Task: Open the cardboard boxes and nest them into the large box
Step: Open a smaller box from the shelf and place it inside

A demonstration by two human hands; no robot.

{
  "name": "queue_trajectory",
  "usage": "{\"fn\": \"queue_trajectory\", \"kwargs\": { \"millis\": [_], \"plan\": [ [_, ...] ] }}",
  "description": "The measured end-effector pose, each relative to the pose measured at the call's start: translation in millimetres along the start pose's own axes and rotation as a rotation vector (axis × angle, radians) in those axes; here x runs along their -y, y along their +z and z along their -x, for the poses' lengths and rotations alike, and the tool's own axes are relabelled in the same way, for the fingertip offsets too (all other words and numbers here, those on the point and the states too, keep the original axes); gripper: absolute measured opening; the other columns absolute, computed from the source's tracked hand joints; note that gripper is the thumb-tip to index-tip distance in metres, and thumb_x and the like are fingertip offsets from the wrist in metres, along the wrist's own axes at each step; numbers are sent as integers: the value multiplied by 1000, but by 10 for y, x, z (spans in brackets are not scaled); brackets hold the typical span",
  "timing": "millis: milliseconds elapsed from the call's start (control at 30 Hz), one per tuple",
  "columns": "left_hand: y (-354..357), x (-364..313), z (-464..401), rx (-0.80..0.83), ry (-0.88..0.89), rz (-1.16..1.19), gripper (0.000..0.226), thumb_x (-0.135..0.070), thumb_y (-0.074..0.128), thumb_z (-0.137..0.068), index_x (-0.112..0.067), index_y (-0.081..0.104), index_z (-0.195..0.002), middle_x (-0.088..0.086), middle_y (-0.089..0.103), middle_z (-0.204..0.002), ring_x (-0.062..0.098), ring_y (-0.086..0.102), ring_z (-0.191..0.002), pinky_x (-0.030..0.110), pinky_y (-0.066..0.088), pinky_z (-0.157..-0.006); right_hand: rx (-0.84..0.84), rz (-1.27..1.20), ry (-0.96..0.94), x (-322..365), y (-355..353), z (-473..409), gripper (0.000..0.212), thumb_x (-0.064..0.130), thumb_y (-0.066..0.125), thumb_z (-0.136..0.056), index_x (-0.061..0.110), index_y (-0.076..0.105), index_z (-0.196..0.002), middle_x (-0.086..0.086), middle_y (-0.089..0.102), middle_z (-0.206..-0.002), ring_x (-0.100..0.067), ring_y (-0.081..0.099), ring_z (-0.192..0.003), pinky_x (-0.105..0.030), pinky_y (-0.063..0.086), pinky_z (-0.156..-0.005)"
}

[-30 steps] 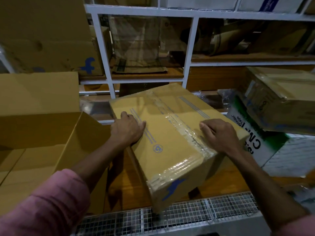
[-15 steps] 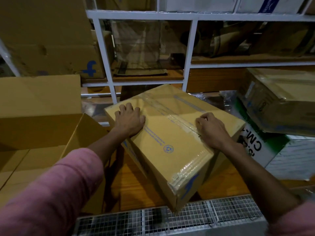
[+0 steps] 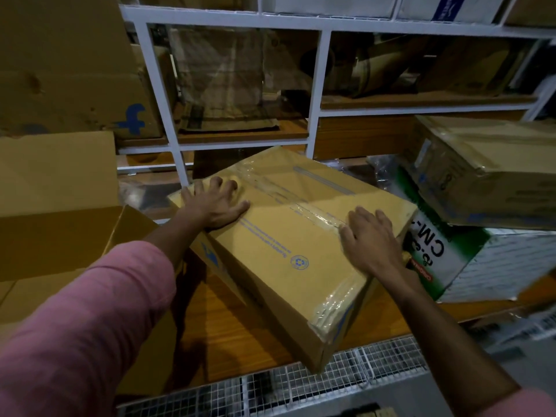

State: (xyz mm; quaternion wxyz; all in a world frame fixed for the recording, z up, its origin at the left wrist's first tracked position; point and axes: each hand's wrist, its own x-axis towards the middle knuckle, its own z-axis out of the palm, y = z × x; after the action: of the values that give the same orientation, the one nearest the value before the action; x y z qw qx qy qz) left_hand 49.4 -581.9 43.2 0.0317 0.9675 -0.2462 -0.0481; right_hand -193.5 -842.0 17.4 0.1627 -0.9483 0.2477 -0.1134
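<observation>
White metal shelving point(image 3: 317, 85) is filling the back of the view, its bays holding flattened cardboard and paper. Left of centre, the large open box point(image 3: 57, 224) is standing with its flaps raised, one flap point(image 3: 132, 233) leaning toward the middle. On the right, a taped carton point(image 3: 487, 173) is resting tilted on a white-and-green printed box point(image 3: 487, 260), crowding that side. Between these, the sealed cardboard box point(image 3: 288, 251) is lying skewed on the wooden desk point(image 3: 237, 332), one corner overhanging the wire mesh edge point(image 3: 346, 374). Clear tape point(image 3: 313, 210) is running across its top. The left hand point(image 3: 215, 203) is pressing flat with spread fingers near the far left corner. The right hand point(image 3: 371, 240) is resting on the tape seam, fingers relaxed, gripping nothing.
</observation>
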Motion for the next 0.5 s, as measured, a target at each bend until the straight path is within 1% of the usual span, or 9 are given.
{"fn": "queue_trajectory", "kwargs": {
  "millis": [67,133,167,200,267,333,400,467,500],
  "plan": [
    [-56,-13,73,21,8,-59,85,-91,20,-81,-43,20,-151,4,15,-165,46,13,-150,77,11,-110,10,4,-39,-104,-38,-126,59,57,30,-102,25,42,-150,1,27,-165,-28,14,-154,-63,22,-119],
    [-97,-35,172,25,16,-119,85,-90,18,-83,-41,21,-152,6,16,-164,47,15,-149,77,13,-110,15,10,-109,-216,-91,-279,65,62,27,-99,23,46,-148,-2,32,-164,-30,19,-153,-59,23,-120],
    [-114,-43,220,22,14,-141,85,-89,16,-84,-40,22,-153,6,16,-164,48,15,-148,77,14,-110,28,5,-124,-279,-111,-352,64,62,28,-100,23,45,-149,-1,33,-163,-30,21,-152,-59,25,-119],
    [-123,-39,261,19,12,-151,86,-90,15,-83,-40,22,-153,7,16,-164,48,15,-148,77,15,-110,43,1,-135,-345,-125,-422,62,60,31,-101,25,44,-150,2,33,-163,-30,20,-152,-61,26,-118],
    [-120,-27,320,8,4,-140,87,-90,14,-83,-40,22,-153,7,14,-165,47,14,-148,76,18,-109,65,-8,-174,-458,-150,-546,64,63,33,-99,28,43,-150,5,33,-163,-27,21,-152,-62,28,-116],
    [-94,-26,384,-5,-4,-134,88,-91,14,-82,-40,21,-154,6,12,-165,46,14,-147,75,24,-107,85,-24,-220,-524,-184,-648,62,60,37,-100,25,46,-150,4,35,-162,-26,23,-151,-56,26,-118],
    [-48,-11,435,-9,-10,-151,89,-92,12,-81,-41,17,-155,4,8,-165,45,12,-147,73,28,-105,96,-32,-266,-581,-215,-738,53,51,44,-103,24,49,-148,2,39,-161,-25,26,-150,-54,27,-119],
    [-23,30,459,28,-46,-138,93,-94,10,-78,-44,7,-156,3,0,-167,46,8,-148,71,29,-107,102,-28,-316,-622,-267,-806,54,54,42,-101,25,51,-146,3,42,-158,-25,30,-148,-57,29,-117],
    [-20,51,468,52,-73,-131,96,-95,8,-76,-44,3,-157,5,-1,-168,47,9,-147,69,30,-108,107,-20,-340,-640,-290,-841,55,55,42,-100,26,51,-145,3,44,-157,-25,32,-147,-59,31,-116]
  ]
}}
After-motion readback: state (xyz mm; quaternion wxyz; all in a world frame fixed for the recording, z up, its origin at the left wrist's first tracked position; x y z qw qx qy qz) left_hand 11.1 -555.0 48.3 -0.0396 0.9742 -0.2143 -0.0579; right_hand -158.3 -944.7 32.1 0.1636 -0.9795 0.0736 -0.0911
